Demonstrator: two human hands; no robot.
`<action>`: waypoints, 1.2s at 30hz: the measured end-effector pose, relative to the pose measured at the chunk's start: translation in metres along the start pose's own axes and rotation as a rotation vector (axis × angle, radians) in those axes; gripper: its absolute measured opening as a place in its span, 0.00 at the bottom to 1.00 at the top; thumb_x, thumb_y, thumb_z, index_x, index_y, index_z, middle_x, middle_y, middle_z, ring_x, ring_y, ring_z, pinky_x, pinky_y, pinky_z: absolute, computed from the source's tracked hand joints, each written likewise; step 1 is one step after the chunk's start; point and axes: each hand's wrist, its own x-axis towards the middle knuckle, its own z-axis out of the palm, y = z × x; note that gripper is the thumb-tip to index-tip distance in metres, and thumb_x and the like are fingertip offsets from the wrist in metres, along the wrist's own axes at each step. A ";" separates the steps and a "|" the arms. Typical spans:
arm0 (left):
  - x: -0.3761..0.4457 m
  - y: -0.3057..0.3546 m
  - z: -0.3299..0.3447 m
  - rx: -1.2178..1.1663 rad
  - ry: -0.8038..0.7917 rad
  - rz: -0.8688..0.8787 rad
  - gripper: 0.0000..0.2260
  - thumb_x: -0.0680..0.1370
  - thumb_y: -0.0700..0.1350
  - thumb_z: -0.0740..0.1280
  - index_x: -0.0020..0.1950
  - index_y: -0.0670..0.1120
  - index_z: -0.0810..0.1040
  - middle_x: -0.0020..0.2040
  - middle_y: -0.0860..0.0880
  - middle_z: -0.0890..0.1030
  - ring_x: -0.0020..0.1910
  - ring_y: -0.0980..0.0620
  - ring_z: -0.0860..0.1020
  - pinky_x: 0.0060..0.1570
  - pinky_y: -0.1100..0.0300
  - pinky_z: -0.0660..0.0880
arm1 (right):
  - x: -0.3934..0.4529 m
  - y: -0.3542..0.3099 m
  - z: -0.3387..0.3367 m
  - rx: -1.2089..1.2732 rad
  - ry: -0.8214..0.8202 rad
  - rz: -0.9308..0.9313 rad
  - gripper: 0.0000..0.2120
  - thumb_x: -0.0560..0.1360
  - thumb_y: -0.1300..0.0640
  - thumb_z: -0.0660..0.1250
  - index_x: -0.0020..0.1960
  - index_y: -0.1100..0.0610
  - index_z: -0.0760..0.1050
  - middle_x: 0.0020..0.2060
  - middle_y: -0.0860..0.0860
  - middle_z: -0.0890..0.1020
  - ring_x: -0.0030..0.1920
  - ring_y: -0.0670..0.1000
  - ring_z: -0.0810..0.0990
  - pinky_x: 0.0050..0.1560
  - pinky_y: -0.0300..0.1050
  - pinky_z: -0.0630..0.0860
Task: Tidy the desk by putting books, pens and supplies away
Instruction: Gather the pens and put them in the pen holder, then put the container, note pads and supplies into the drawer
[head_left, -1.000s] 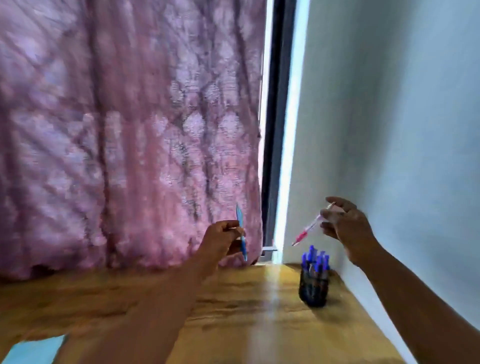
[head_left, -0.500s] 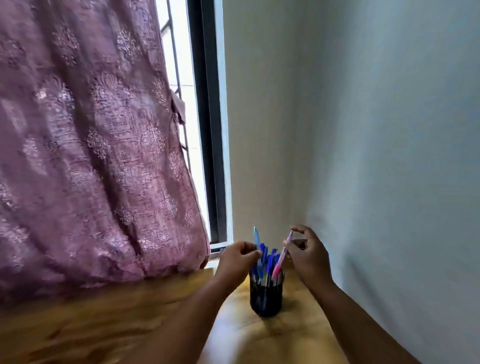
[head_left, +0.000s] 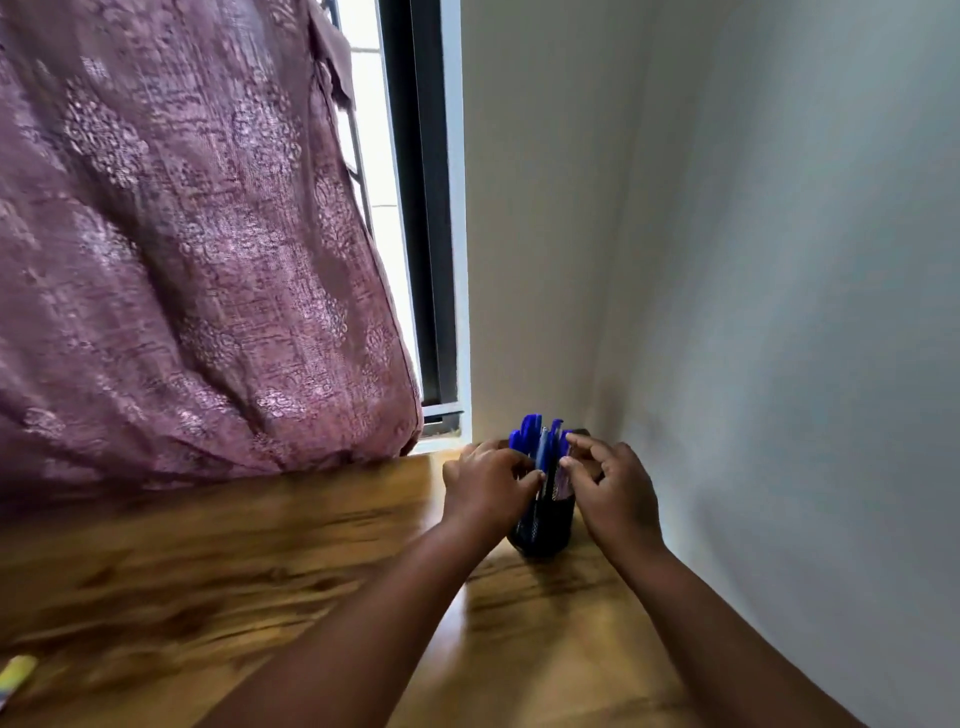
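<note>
A black mesh pen holder (head_left: 543, 525) stands in the far right corner of the wooden desk (head_left: 260, 561), with several blue-capped pens (head_left: 531, 428) sticking out of it. My left hand (head_left: 485, 480) is at the holder's left rim, fingers pinched on a light blue pen (head_left: 542, 451) that stands inside the cup. My right hand (head_left: 610, 486) is at the right rim, thumb and fingertips on a pink pen (head_left: 561, 479) sunk mostly into the holder. Both hands partly hide the cup's rim.
A purple patterned curtain (head_left: 197, 249) hangs over the desk's back edge, with a window frame (head_left: 423, 218) beside it. White walls (head_left: 779, 312) close the corner right behind and beside the holder. A small yellow object (head_left: 18, 670) lies at the near left edge.
Both hands came together at the holder and lowered their pens, which were held up in the air a second ago, down into the cup. The camera swung right and closer.
</note>
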 end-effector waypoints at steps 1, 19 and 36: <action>-0.001 0.001 0.000 0.011 0.004 0.004 0.12 0.75 0.58 0.66 0.55 0.57 0.82 0.58 0.55 0.78 0.61 0.50 0.71 0.55 0.55 0.62 | 0.001 0.001 0.000 -0.011 -0.010 -0.008 0.16 0.74 0.54 0.68 0.62 0.49 0.78 0.52 0.52 0.79 0.52 0.51 0.78 0.50 0.41 0.73; -0.038 -0.013 -0.027 -0.096 0.079 0.058 0.16 0.77 0.55 0.65 0.63 0.52 0.76 0.59 0.50 0.79 0.57 0.48 0.76 0.54 0.53 0.72 | 0.003 -0.011 0.001 -0.342 -0.152 -0.059 0.31 0.75 0.48 0.65 0.75 0.46 0.59 0.67 0.58 0.68 0.65 0.61 0.68 0.63 0.55 0.68; -0.166 -0.136 -0.140 0.079 0.120 -0.137 0.17 0.77 0.54 0.63 0.61 0.47 0.77 0.62 0.47 0.78 0.60 0.46 0.75 0.59 0.54 0.72 | -0.126 -0.146 0.083 -0.313 -0.302 -0.359 0.34 0.71 0.47 0.69 0.73 0.53 0.61 0.66 0.59 0.72 0.65 0.64 0.68 0.60 0.60 0.67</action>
